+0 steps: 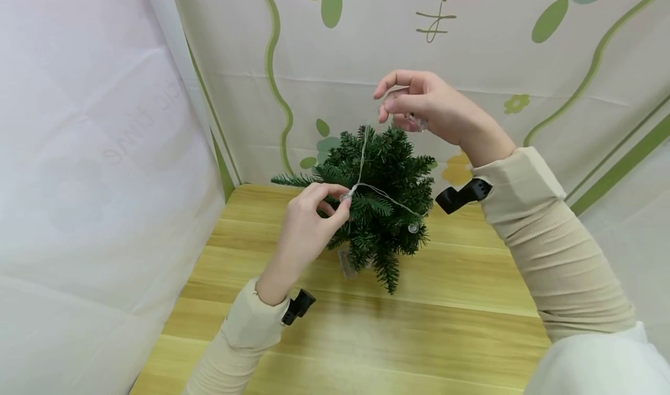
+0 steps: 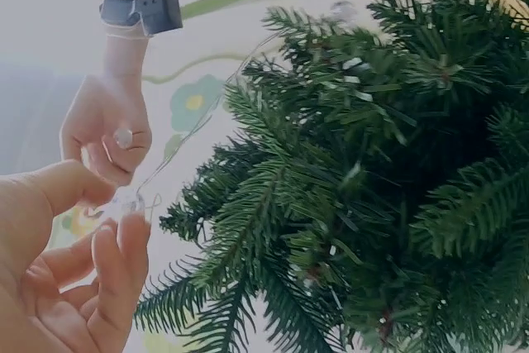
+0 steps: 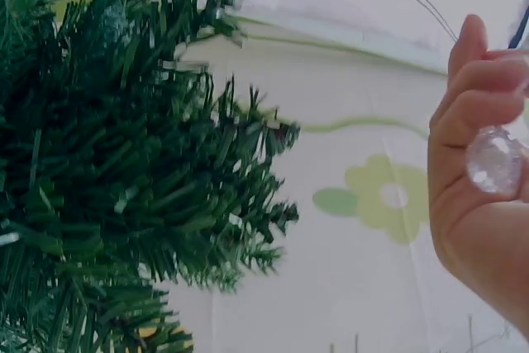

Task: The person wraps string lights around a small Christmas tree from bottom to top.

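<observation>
A small green artificial Christmas tree stands on the table between the hands. Thin clear wire of a string of fairy lights drapes across its front. At the tree's left side my left hand pinches the wire by a clear bulb between thumb and fingertips. Above the tree top, my right hand holds another stretch of the string in curled fingers. A clear faceted bulb sits against its palm in the right wrist view. One more bulb hangs on the tree's lower right.
Under the tree's front branches, a small clear box shows partly, the rest hidden by needles. The wooden tabletop extends toward me. Printed cloth hangs close behind the tree, and a white cloth wall borders the left.
</observation>
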### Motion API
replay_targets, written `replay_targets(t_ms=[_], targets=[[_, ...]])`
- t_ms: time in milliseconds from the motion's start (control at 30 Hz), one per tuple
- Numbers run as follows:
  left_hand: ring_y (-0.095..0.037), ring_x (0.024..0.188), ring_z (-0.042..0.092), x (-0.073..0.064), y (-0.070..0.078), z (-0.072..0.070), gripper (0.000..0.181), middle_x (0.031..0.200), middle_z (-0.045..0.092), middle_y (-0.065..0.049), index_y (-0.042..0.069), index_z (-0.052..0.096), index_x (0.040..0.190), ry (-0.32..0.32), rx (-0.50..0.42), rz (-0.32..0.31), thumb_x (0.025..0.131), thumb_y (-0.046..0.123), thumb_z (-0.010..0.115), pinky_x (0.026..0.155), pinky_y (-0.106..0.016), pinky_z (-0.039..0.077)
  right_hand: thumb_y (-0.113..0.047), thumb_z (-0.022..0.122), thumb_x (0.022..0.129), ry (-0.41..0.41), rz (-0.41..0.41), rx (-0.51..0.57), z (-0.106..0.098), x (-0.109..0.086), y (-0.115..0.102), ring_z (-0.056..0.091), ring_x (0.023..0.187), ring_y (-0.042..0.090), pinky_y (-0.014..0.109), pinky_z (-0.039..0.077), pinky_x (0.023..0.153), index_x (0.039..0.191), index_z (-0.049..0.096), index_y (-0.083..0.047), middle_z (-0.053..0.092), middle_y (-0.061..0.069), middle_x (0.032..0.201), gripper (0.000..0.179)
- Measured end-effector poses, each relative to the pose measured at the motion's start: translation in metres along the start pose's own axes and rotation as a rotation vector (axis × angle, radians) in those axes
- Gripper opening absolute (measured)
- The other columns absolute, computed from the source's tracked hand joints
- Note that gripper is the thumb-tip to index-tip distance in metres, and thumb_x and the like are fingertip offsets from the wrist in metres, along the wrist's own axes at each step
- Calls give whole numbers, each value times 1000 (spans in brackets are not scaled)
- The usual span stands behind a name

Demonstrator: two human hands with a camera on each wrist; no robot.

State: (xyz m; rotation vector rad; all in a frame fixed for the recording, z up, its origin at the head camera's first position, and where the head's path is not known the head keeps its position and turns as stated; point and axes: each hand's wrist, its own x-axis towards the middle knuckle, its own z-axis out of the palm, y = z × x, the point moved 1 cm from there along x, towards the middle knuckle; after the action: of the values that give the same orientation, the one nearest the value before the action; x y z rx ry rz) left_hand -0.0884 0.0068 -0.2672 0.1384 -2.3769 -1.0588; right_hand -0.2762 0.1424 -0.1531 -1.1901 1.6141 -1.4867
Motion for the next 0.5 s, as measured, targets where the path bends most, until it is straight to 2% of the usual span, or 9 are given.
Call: replay_targets(t_ms=[100, 200, 300, 400, 500], targets=[[-10, 68, 59, -2, 0, 1, 14, 92, 67, -2, 12, 71, 102, 40, 41, 33, 92, 17, 62, 54, -22, 43, 0, 55, 92, 49, 9, 79, -7, 1, 4, 49, 56, 11, 21, 36, 49, 96, 60, -6, 68, 3, 80, 9], [-10, 69, 60, -4, 1, 2, 16, 92, 69, -1, 14, 71, 104, 55, 78, 45, 93, 20, 62, 49, -21, 41, 3, 53, 92, 21, 4, 151, -14, 3, 10, 57, 67, 12, 22, 46, 58, 99, 62, -4, 69, 4, 89, 14], [-11, 70, 63, -4, 2, 4, 18, 96, 71, -1, 14, 70, 107, 54, 102, 39, 94, 22, 60, 48, -20, 42, 2, 51, 94, -23, 8, 160, -18, 4, 16, 60, 76, 13, 24, 50, 64, 108, 62, -4, 69, 3, 100, 18], [-12, 70, 66, -4, 3, 7, 20, 100, 72, -1, 14, 69, 110, 48, 116, 37, 95, 23, 59, 50, -20, 45, -5, 49, 98, 18, 25, 19, -19, 6, 20, 58, 72, 11, 23, 48, 61, 115, 57, -7, 69, -2, 105, 19], [-13, 69, 66, -3, 3, 10, 21, 100, 73, -1, 14, 68, 111, 57, 128, 42, 95, 24, 59, 52, -20, 46, -10, 48, 99, 131, 53, -201, -17, 10, 23, 54, 63, 8, 21, 43, 54, 114, 54, -9, 69, -10, 102, 16]])
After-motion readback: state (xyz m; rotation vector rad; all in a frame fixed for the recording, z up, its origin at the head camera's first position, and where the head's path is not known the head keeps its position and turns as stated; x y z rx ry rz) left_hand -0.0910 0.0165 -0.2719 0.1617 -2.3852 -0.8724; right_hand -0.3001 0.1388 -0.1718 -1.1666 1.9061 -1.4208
